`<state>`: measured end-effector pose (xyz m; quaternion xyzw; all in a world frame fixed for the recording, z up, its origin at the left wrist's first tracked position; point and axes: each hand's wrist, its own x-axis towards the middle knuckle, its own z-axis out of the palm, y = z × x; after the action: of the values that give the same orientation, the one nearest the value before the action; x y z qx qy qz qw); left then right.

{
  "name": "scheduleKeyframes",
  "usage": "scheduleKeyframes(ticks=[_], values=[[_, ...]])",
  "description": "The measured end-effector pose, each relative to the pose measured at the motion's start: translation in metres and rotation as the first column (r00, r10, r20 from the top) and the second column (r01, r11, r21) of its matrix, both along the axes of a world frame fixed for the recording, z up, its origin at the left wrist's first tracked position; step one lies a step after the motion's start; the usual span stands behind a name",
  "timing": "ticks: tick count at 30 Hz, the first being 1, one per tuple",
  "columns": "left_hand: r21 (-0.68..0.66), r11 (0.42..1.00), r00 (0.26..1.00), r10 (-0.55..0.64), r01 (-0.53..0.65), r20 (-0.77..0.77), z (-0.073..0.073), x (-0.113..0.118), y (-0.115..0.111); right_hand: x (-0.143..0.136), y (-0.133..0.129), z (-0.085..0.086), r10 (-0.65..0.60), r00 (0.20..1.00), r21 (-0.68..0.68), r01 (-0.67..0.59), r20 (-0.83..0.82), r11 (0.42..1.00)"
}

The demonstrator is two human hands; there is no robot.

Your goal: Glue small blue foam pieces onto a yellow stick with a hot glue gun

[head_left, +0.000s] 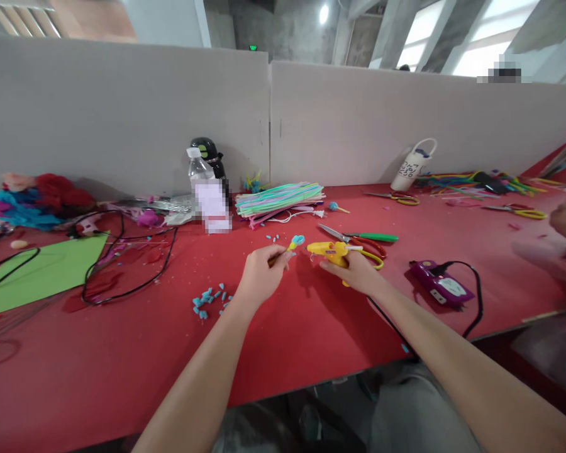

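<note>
legible text: none | white bottle (407, 170): dark lettering, unclear | green sign (253, 48): too small

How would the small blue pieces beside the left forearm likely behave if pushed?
The blue pieces are probably light, being tiny compared with the left hand. They lie loose and scattered on the red table, so a push would likely spread them out. Their short, stubby shapes suggest tumbling more than smooth rolling.
</note>
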<state>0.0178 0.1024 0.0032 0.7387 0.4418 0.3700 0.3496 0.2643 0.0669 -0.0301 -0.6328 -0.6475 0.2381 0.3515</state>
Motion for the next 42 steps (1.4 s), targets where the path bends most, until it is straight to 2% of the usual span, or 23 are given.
scheduleKeyframes(ticks=[4, 7, 9, 11, 13, 14, 16, 20, 30, 37, 42], values=[[-0.011, 1.0, 0.996, -0.02, 0.021, 0.09, 0.005, 0.001, -0.002, 0.007, -0.004, 0.008, -0.049, 0.985, -0.002, 0.05, 0.167, 0.999], [-0.008, 1.0, 0.989, -0.027, 0.029, 0.145, 0.008, 0.001, -0.003, 0.021, -0.018, 0.024, -0.05, 0.97, -0.046, 0.063, 0.237, 0.997], [-0.002, 0.999, 0.985, -0.035, 0.036, 0.17, 0.01, 0.001, -0.005, 0.026, -0.03, 0.036, -0.004, 0.969, -0.109, 0.031, 0.245, 0.994], [-0.001, 0.999, 0.982, -0.049, 0.05, 0.184, 0.012, 0.002, -0.008, 0.019, -0.04, 0.046, 0.124, 0.98, -0.165, -0.099, 0.152, 0.981], [0.001, 0.997, 0.98, -0.072, 0.073, 0.186, 0.013, 0.003, -0.011, 0.001, -0.045, 0.05, 0.22, 0.975, -0.132, -0.22, -0.017, 0.966], [0.001, 0.996, 0.979, -0.091, 0.092, 0.183, 0.014, 0.004, -0.012, -0.011, -0.045, 0.051, 0.22, 0.972, -0.076, -0.226, -0.087, 0.971], [-0.004, 0.991, 0.975, -0.134, 0.137, 0.177, 0.016, 0.005, -0.015, -0.034, -0.042, 0.048, 0.165, 0.965, 0.033, -0.162, -0.204, 0.986], [-0.029, 0.98, 0.966, -0.191, 0.199, 0.176, 0.017, 0.006, -0.019, -0.061, -0.033, 0.039, 0.12, 0.931, 0.092, -0.094, -0.343, 0.991], [0.053, 0.962, 0.954, -0.273, 0.268, 0.121, 0.009, 0.008, -0.018, -0.061, -0.035, 0.041, 0.18, 0.866, 0.128, -0.136, -0.466, 0.983], [0.052, 0.955, 0.953, -0.294, 0.291, 0.068, 0.011, 0.007, -0.019, -0.061, -0.034, 0.043, 0.125, 0.849, 0.052, -0.114, -0.514, 0.992], [0.012, 0.95, 0.946, -0.311, 0.311, 0.093, 0.015, 0.008, -0.02, -0.06, -0.035, 0.046, 0.115, 0.808, -0.003, -0.144, -0.577, 0.99]])
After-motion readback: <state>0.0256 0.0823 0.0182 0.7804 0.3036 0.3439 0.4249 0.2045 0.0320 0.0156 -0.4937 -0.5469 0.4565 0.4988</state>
